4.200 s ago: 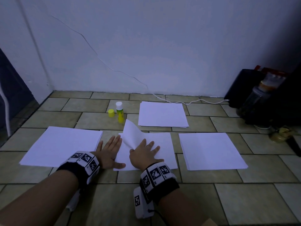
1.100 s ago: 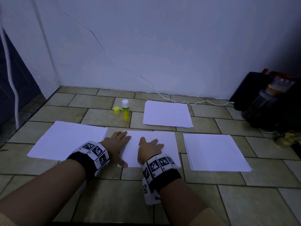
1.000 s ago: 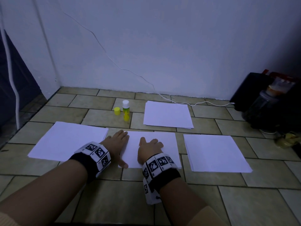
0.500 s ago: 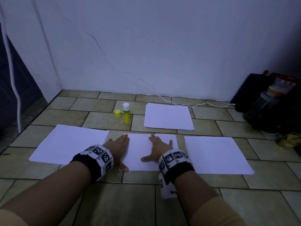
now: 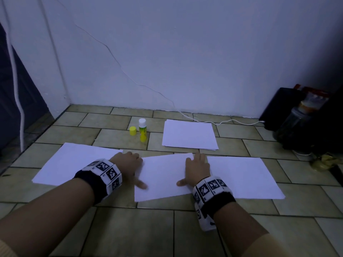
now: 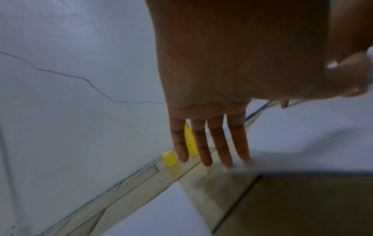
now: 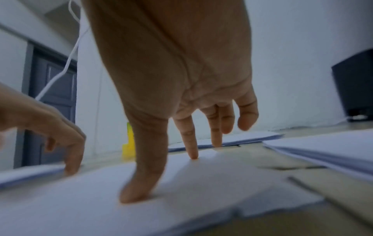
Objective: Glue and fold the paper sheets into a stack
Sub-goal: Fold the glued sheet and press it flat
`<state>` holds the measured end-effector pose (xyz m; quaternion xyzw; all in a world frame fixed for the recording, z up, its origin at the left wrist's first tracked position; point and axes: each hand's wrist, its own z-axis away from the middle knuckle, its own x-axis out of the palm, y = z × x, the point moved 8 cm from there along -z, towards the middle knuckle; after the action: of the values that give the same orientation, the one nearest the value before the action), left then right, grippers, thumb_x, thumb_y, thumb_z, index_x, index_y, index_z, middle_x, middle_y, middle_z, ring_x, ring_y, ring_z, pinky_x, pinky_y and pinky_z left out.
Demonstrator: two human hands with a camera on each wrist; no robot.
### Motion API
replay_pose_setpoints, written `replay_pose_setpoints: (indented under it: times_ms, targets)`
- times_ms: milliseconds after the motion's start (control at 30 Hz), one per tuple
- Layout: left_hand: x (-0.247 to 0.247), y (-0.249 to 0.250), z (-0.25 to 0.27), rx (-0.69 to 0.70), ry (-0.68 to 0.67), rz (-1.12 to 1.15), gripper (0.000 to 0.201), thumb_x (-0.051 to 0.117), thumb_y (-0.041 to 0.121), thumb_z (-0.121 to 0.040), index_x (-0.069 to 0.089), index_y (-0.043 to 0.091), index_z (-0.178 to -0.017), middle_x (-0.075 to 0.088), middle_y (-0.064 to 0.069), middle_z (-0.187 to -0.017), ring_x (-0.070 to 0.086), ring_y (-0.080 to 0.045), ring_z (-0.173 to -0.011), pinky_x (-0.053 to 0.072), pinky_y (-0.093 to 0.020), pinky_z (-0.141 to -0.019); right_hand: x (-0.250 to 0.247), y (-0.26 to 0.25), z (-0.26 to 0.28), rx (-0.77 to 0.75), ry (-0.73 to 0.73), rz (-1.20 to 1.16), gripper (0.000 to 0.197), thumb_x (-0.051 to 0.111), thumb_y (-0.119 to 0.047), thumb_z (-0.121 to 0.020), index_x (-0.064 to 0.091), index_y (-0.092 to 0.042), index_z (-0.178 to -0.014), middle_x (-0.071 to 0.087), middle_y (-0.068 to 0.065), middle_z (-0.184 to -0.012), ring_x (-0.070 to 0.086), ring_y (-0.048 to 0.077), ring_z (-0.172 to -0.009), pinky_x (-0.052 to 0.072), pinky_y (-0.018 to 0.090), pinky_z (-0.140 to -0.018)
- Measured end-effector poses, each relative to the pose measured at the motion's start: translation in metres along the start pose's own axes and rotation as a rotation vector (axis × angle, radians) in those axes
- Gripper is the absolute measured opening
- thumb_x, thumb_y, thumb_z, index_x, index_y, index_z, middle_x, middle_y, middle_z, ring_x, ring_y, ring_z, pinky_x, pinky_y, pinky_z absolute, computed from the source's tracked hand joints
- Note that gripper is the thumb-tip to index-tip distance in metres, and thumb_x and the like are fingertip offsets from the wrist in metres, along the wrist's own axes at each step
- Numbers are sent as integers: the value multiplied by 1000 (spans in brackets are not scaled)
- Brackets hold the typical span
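Note:
A folded white sheet (image 5: 163, 175) lies flat on the tiled floor, turned slightly askew. My left hand (image 5: 129, 163) rests at its left edge with straight fingers (image 6: 220, 143) touching the paper. My right hand (image 5: 197, 166) is on the sheet's right edge, its thumb and fingertips (image 7: 191, 143) pressing down on the paper. Neither hand grips anything. A yellow glue stick (image 5: 142, 130) stands uncapped behind the sheet, its yellow cap (image 5: 132, 131) beside it. Paper stacks lie at the left (image 5: 74, 162), back (image 5: 189, 135) and right (image 5: 241, 175).
A white wall runs close behind the papers, and a white cable (image 5: 222, 123) lies along its base. A black box (image 5: 278, 108) and a jar (image 5: 295, 123) stand at the far right. A dark door (image 5: 16, 108) is at the left.
The raised flap of the middle sheet has been pressed flat. My right hand slid from the sheet's middle to its right edge, and the sheet turned slightly. My left hand stayed at the left edge.

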<state>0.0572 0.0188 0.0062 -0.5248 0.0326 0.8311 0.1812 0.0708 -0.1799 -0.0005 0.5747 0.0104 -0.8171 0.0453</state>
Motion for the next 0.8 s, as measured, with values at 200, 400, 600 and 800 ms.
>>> replay_pose_setpoints:
  times_ms: [200,400,600,800]
  targets:
    - [-11,37,-2,55,83,109,54,54,43,-94,44,15,-138,42,-2,-141,42,-22,-128,43,-39,-101,7,-34,3,-29,-29,-115,42,50,-14,-92,43,-11,-133,24,18,-143,30,34,-129,38,40,-99]
    - [-15,60,2,90,101,-8,26,48,15,-92,67,7,-107,63,-11,-105,62,-28,-100,46,-30,-74,21,-65,-2,7,-36,-242,48,54,-33,-90,36,-14,-131,38,16,-135,36,35,-124,40,41,-95]
    - [-1,26,1,-19,152,195,66,75,45,-76,50,13,-128,51,-6,-130,48,-21,-119,45,-32,-96,18,-88,3,-223,-15,-221,69,65,-44,-84,33,-11,-135,29,11,-142,25,35,-133,35,46,-103]
    - [27,14,-1,-50,-23,239,117,67,61,-77,-4,7,-153,-7,-5,-162,-3,-19,-149,18,-40,-120,22,-104,3,-367,-148,-159,85,66,-33,-87,13,-14,-151,2,2,-160,-2,29,-147,13,52,-116]
